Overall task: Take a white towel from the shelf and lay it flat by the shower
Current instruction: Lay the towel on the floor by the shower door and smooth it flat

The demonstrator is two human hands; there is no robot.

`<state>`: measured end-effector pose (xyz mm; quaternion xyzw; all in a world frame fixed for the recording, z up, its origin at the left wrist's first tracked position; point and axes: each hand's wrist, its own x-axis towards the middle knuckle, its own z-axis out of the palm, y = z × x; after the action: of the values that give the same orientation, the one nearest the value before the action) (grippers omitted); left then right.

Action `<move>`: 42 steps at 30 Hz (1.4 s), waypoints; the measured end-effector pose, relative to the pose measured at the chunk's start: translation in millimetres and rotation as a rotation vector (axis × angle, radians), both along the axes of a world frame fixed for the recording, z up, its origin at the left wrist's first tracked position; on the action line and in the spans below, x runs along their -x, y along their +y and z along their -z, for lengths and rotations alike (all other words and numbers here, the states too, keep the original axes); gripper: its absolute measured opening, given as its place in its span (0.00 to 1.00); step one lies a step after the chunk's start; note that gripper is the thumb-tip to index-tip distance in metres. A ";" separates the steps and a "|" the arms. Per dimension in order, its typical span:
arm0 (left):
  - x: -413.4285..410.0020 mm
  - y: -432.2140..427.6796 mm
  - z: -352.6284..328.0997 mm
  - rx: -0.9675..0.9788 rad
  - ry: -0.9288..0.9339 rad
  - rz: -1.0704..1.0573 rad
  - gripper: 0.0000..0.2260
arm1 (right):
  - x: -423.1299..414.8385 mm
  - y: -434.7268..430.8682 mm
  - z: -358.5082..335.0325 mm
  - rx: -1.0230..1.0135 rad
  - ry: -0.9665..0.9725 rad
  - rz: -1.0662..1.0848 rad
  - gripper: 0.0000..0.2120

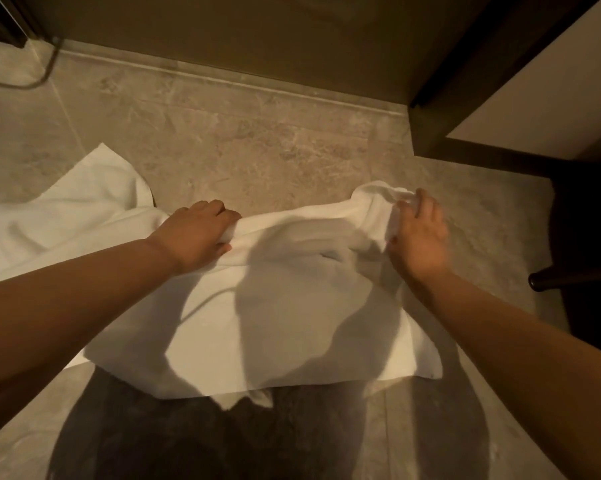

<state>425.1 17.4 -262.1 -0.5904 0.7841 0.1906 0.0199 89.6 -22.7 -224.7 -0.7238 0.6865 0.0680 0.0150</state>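
the mottled beige stone tile floor (257, 133) carries the white terry cloth towel (292, 323), spread but rumpled, likely so its far edge can be pulled flat. the left hand (195, 233) bunches that edge in curled fingers and the right hand (418, 233) pinches the folded corner; the towel's left end runs out of view, and the shower is not clearly made out.

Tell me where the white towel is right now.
The white towel lies on the tiled floor at centre of the head view, its far edge gripped by the left hand and right hand.
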 end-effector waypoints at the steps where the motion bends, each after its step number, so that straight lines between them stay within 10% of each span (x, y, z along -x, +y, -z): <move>1: 1.2 0.5 -0.4 -0.004 0.021 -0.009 0.20 | -5.9 2.9 2.4 0.042 -0.014 -0.071 0.23; 18: -9.0 -4.8 -67.3 0.464 -0.069 0.268 0.11 | -0.3 -26.2 0.3 0.134 -0.524 0.226 0.22; 27: -3.0 16.8 -21.4 0.240 -0.318 0.270 0.17 | -5.4 -35.2 10.2 -0.189 -0.377 0.315 0.36; 33: 17.1 28.5 -21.3 0.453 -0.094 0.444 0.21 | -21.5 2.6 18.8 -0.039 -0.445 0.064 0.19; 42: 39.7 94.3 29.3 -0.063 -0.261 0.505 0.39 | -12.4 21.0 48.7 -0.307 -0.315 -0.078 0.36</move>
<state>385.4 111.6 -291.4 -0.3950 0.8908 0.1265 0.1858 101.9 -1.7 -273.4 -0.7405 0.6289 0.0587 0.2294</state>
